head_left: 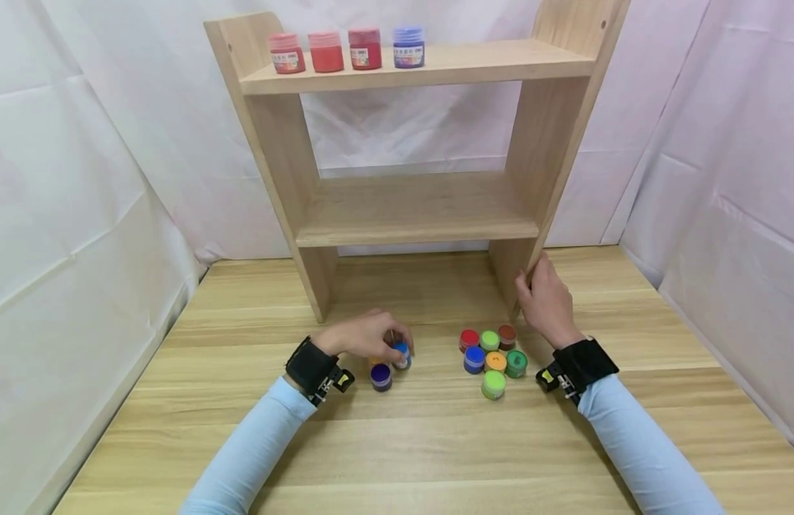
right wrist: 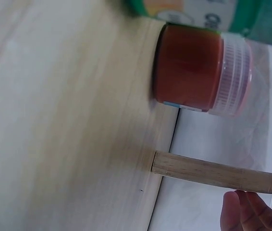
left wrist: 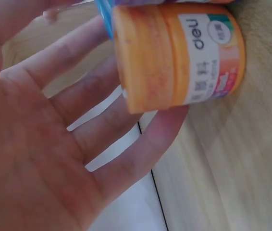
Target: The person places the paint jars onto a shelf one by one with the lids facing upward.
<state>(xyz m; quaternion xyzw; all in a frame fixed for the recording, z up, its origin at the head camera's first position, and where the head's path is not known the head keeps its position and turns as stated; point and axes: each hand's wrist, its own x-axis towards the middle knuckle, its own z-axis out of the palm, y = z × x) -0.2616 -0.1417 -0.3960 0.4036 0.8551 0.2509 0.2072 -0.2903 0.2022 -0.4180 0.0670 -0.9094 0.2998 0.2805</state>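
Note:
My left hand point(head_left: 365, 335) pinches a small paint jar with a blue lid point(head_left: 402, 355) at the table, between thumb and fingers. An orange paint jar point(left wrist: 150, 57) stands by its palm side in the left wrist view, partly covering the fingers. Just in front is a dark purple paint jar point(head_left: 380, 377). My right hand point(head_left: 548, 302) holds the front edge of the right side panel of a wooden shelf point(head_left: 416, 232), low down near the table. In the right wrist view, its fingers point(right wrist: 251, 214) lie against the panel's outer side.
On the top board stand pink, orange-red and red jars point(head_left: 365, 48) and a blue jar point(head_left: 408, 47). Several jars cluster by the right hand, among them a brown jar point(right wrist: 189, 67), a dark green jar point(head_left: 516, 363) and a light green jar point(head_left: 493, 385). White cloth point(head_left: 81, 179) surrounds the table.

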